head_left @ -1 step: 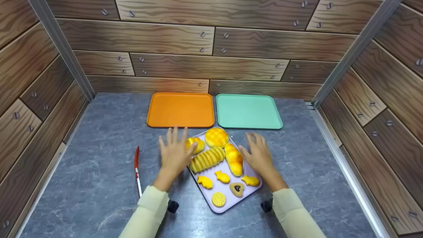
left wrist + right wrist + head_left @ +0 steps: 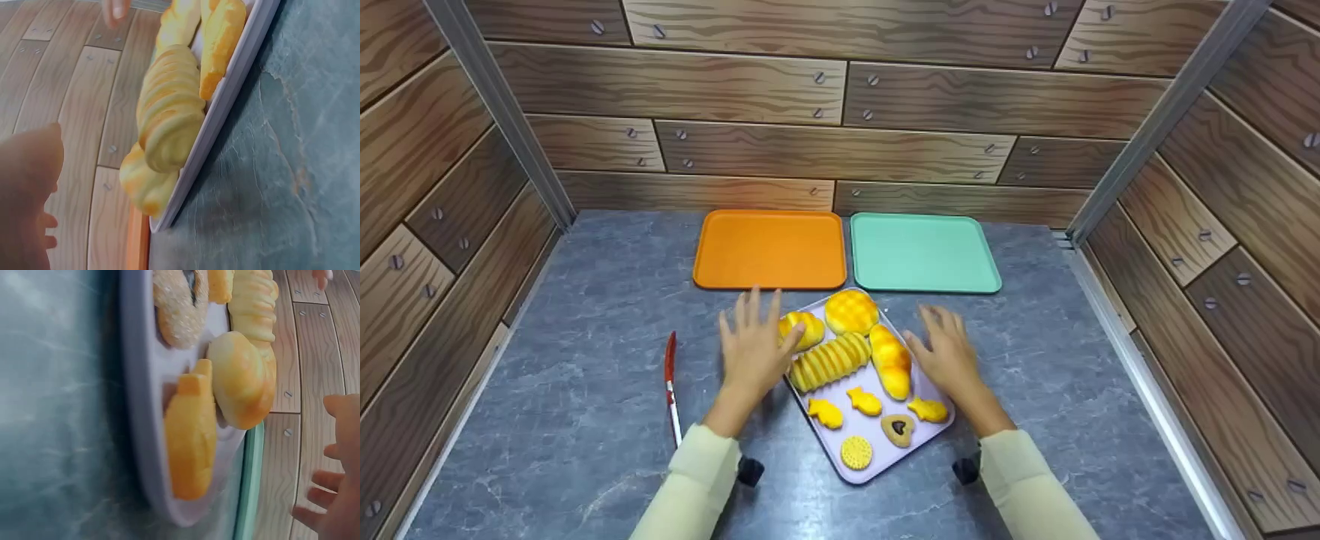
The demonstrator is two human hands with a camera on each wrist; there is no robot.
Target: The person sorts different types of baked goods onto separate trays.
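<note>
"Doing what with left hand (image 2: 754, 349) and right hand (image 2: 949, 356)?"

"Hovering, fingers apart, gripping nothing, at either side of bread (image 2: 830, 362) on the lilac tray (image 2: 856, 426)."

"How to handle it well?"

"Best to grip softly, piece by piece, well clear of the knife (image 2: 670, 371)."

My sleeves (image 2: 690, 472) are cream. I see a pale lilac tray (image 2: 881, 456), 3 yellow-orange fish shapes (image 2: 865, 401), a tan heart (image 2: 892, 438) with a dark centre, a loaf (image 2: 831, 363) striped pale and golden yellow, an orange tray (image 2: 771, 250), a mint-green tray (image 2: 925, 253) and a white-veined grey tabletop (image 2: 585, 337).
</note>
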